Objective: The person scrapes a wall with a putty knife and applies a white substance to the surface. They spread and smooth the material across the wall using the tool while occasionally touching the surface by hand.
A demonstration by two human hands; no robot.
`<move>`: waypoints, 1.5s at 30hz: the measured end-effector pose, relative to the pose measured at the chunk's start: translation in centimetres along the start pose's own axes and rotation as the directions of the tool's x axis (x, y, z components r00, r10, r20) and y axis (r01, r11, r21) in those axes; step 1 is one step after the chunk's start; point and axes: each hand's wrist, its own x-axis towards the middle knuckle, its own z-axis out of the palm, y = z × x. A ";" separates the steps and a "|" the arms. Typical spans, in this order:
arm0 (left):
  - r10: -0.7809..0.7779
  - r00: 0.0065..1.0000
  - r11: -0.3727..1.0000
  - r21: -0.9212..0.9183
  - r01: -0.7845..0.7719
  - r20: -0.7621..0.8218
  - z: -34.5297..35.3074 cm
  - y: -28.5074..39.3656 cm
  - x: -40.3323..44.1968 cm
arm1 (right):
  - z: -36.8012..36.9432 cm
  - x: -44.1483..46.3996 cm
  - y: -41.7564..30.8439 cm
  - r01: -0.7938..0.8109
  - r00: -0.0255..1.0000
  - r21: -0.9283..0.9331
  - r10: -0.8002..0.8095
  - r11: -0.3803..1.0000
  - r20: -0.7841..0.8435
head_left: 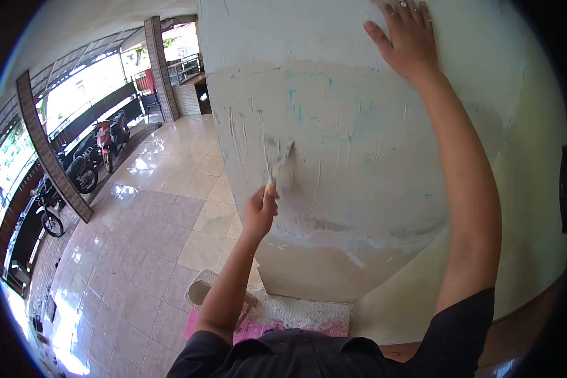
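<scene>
My left hand (pixel 259 215) is wrapped round the wooden handle of a putty knife (pixel 270 188). Its metal blade points upward and lies against the wall (pixel 346 170). The wall surface is pale grey, streaked with thin ridges and scrape marks, with small blue-green patches higher up. My right hand (pixel 411 41) rests flat high on the wall at the upper right, fingers spread, with whitish specks on the fingertips. Toward the bottom of the wall runs a rough band where the grey coat ends above a beige strip.
Below the wall, white crumbs and flakes (pixel 302 310) cover the floor and a pink sheet (pixel 252 329). A light woven-sided bucket (pixel 200 291) stands beside them. Glossy tiles (pixel 138 252) stretch left toward a pillar (pixel 50 145) and parked motorcycles (pixel 110 138). An adjoining wall (pixel 523 208) rises at right.
</scene>
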 end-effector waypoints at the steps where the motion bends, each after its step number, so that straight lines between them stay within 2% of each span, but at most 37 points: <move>1: -0.089 0.996 0.995 -0.038 0.090 0.010 0.6 -2.9 -0.8 | 0.0 -0.6 0.6 0.077 0.997 -0.031 -0.076 0.997 0.018; 2: -0.087 0.996 0.995 -0.048 0.087 0.018 1.2 -8.2 -1.9 | 0.0 -1.1 1.1 0.073 0.997 -0.029 -0.073 0.997 0.010; 3: -0.149 0.988 0.989 -0.010 0.150 0.035 1.5 -11.0 -4.0 | 0.1 -1.6 1.5 0.077 0.997 -0.031 -0.076 0.997 0.034; 4: -0.298 0.951 0.950 -0.072 0.304 0.084 1.7 -16.1 -6.4 | 0.1 -2.0 1.9 0.082 0.995 -0.034 -0.080 0.996 0.059; 6: -0.459 0.884 0.871 -0.149 0.467 0.088 2.5 -24.0 -12.8 | -0.2 -2.3 1.7 0.062 0.997 -0.027 -0.060 0.998 0.057; 7: -0.577 0.815 0.809 -0.105 0.579 0.051 2.8 -27.1 -16.2 | -0.3 -2.4 1.4 0.046 0.997 -0.018 -0.045 0.999 0.062; 8: -0.607 0.795 0.793 -0.061 0.607 0.017 3.0 -27.9 -19.1 | -0.5 -2.6 1.2 0.021 0.996 -0.033 -0.018 0.999 0.085; 10: -0.631 0.776 0.776 -0.017 0.631 -0.014 3.6 -27.7 -21.8 | 0.1 -2.8 1.6 0.038 0.998 -0.058 -0.036 0.998 0.044; 12: -0.531 0.828 0.847 -0.103 0.521 -0.180 4.7 -27.2 -23.4 | 0.7 -2.9 1.9 0.066 0.998 -0.077 -0.065 0.995 0.015; 14: -0.477 0.857 0.877 -0.174 0.449 -0.193 5.8 -24.3 -21.5 | 1.2 -2.9 2.2 0.075 0.996 -0.054 -0.078 0.996 -0.042; 17: -0.244 0.951 0.962 -0.171 0.213 -0.188 6.3 -16.8 -14.7 | 0.0 -3.0 1.5 0.044 0.998 -0.054 -0.042 0.998 0.038; 19: -0.010 0.979 0.980 -0.197 -0.030 -0.202 6.3 -10.6 -9.5 | 0.1 -3.0 1.4 0.042 0.999 -0.063 -0.040 0.997 0.030; 20: 0.132 0.970 0.980 -0.121 -0.159 -0.206 6.0 -6.5 -7.0 | 0.3 -3.0 1.5 0.037 0.999 -0.071 -0.036 0.997 0.025; 22: 0.236 0.955 0.964 -0.079 -0.253 -0.179 5.5 0.3 -2.9 | 1.5 -2.8 2.1 0.045 0.999 -0.085 -0.046 0.995 -0.017; 24: 0.303 0.944 0.953 0.054 -0.298 -0.132 5.0 7.0 -0.2 | 1.5 -2.9 1.9 0.057 0.997 -0.089 -0.061 0.994 -0.051; 25: 0.292 0.952 0.957 0.034 -0.290 -0.097 4.9 9.2 1.0 | 0.6 -3.0 1.6 0.038 0.999 -0.076 -0.039 0.996 -0.014; 26: 0.204 0.977 0.978 0.049 -0.201 -0.067 4.7 11.0 1.6 | 0.0 -3.1 1.3 0.019 1.000 -0.065 -0.018 0.998 0.024; 27: 0.200 0.977 0.979 0.048 -0.196 -0.070 4.8 10.6 1.6 | -0.1 -3.2 1.3 0.023 0.999 -0.063 -0.021 0.998 0.026; 29: 0.053 0.998 0.994 0.101 -0.051 -0.021 5.0 8.4 2.2 | -0.2 -3.1 1.4 0.022 0.999 -0.065 -0.019 0.998 0.050; 32: -0.069 0.997 0.994 0.085 0.070 -0.015 6.5 -4.8 -2.2 | 0.2 -3.1 1.5 0.029 0.999 -0.061 -0.027 0.998 0.030; 33: -0.177 0.984 0.975 0.138 0.173 0.012 7.0 -9.3 -5.3 | 1.0 -3.0 1.9 0.022 0.999 -0.063 -0.020 0.998 0.026; 34: -0.358 0.927 0.933 0.001 0.360 0.110 7.6 -12.3 -8.7 | 2.3 -2.8 2.4 0.067 0.993 -0.065 -0.073 0.996 -0.092; 35: -0.430 0.894 0.899 -0.036 0.437 0.127 8.3 -16.9 -12.5 | 3.0 -2.9 2.8 0.114 0.971 -0.070 -0.126 0.991 -0.202; 36: -0.514 0.838 0.845 -0.057 0.531 0.185 8.5 -22.1 -16.2 | 2.4 -3.0 2.5 0.113 0.972 -0.073 -0.125 0.991 -0.198; 37: -0.589 0.790 0.782 -0.127 0.611 0.169 8.9 -26.3 -20.0 | 1.0 -3.1 1.8 0.074 0.992 -0.041 -0.077 0.996 -0.096; 38: -0.619 0.777 0.781 -0.008 0.624 0.118 9.2 -26.0 -22.5 | 0.2 -3.0 1.6 0.033 0.999 -0.019 -0.033 0.999 0.000; 39: -0.637 0.768 0.770 0.109 0.629 0.066 9.5 -24.8 -23.8 | 0.6 -2.8 2.0 0.038 0.999 -0.031 -0.038 0.999 -0.002; 40: -0.637 0.767 0.770 0.106 0.629 0.074 10.1 -23.7 -23.7 | 1.5 -2.7 2.3 0.064 0.995 -0.039 -0.067 0.997 -0.075; 41: -0.548 0.833 0.836 0.091 0.541 0.075 10.5 -22.9 -23.3 | 2.3 -2.9 2.5 0.090 0.986 -0.042 -0.095 0.995 -0.141; 42: -0.456 0.887 0.889 0.077 0.451 0.072 10.9 -21.3 -22.7 | 2.3 -3.0 2.5 0.094 0.987 -0.038 -0.098 0.995 -0.128; 44: -0.348 0.935 0.934 -0.057 0.352 0.072 11.1 -15.1 -17.5 | 1.7 -3.0 2.2 0.074 0.992 -0.014 -0.076 0.997 -0.099; 45: -0.205 0.977 0.972 -0.102 0.210 0.051 10.9 -12.4 -14.6 | 1.8 -3.1 2.2 0.077 0.993 -0.012 -0.078 0.997 -0.092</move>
